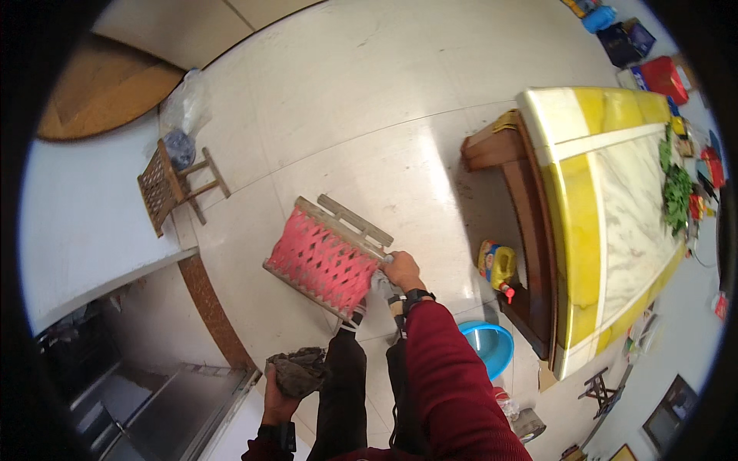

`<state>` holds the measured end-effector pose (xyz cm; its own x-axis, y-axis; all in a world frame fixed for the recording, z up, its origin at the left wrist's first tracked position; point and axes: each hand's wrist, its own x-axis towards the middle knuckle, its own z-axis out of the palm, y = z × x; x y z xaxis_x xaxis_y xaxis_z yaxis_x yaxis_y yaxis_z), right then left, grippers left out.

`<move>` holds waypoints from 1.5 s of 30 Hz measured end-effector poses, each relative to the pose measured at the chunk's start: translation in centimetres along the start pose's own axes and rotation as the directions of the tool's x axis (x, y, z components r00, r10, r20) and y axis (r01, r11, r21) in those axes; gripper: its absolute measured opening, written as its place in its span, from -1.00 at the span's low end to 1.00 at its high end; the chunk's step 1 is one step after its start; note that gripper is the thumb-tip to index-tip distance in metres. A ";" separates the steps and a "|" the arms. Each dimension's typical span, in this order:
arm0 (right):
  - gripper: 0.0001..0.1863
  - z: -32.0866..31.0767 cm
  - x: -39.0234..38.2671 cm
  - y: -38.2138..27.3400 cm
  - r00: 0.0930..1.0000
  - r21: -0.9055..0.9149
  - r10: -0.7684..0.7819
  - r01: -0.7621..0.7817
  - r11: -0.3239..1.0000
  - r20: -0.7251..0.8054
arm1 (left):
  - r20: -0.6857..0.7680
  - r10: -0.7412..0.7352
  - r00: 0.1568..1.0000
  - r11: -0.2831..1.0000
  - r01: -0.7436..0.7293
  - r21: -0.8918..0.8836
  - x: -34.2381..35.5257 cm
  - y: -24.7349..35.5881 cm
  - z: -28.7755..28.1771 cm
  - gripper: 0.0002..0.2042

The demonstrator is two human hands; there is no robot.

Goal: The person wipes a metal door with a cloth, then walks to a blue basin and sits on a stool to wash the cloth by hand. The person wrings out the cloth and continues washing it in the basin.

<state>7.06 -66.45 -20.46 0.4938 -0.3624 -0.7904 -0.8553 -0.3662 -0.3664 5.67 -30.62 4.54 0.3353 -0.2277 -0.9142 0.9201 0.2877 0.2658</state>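
Note:
My left hand [278, 392], low in the head view, is closed on a crumpled, dark grey-brown cloth [300, 367]. My right hand [401, 269] grips the upper right corner of a small wooden stool [317, 257] with a pink woven seat, tilted in front of my legs. Something pale grey shows just below that hand, too unclear to name.
A marble-topped table [615, 230] stands at right, a yellow jug [498, 267] and blue basin [484, 346] beside its base. A wooden chair [163, 184], plastic bags [184, 107] and round board [100, 92] are at left. A doorway [154, 361] opens lower left.

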 end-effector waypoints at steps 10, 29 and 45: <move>-0.04 -10.5 -11.2 13.8 0.966 0.427 0.187 -0.095 0.899 -0.179 | 0.155 -0.051 0.987 0.999 0.051 0.010 -1.6 2.3 8.0 -0.46; -0.27 14.1 -77.4 21.3 0.534 0.980 0.835 -0.051 0.191 -0.135 | 0.688 -0.430 0.585 0.835 -0.032 0.549 -14.3 10.6 27.6 -0.56; -0.57 65.1 -80.2 2.9 0.674 0.539 0.732 -0.654 0.531 0.097 | 0.324 -0.839 0.437 0.305 -0.115 0.945 -23.7 -13.2 22.7 -0.51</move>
<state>-45.26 17.37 9.92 -0.3087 -0.4298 -0.8485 -0.8613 0.5048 0.0576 -9.82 -50.17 29.70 -0.5602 -0.6422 -0.5232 0.4339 -0.7655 0.4751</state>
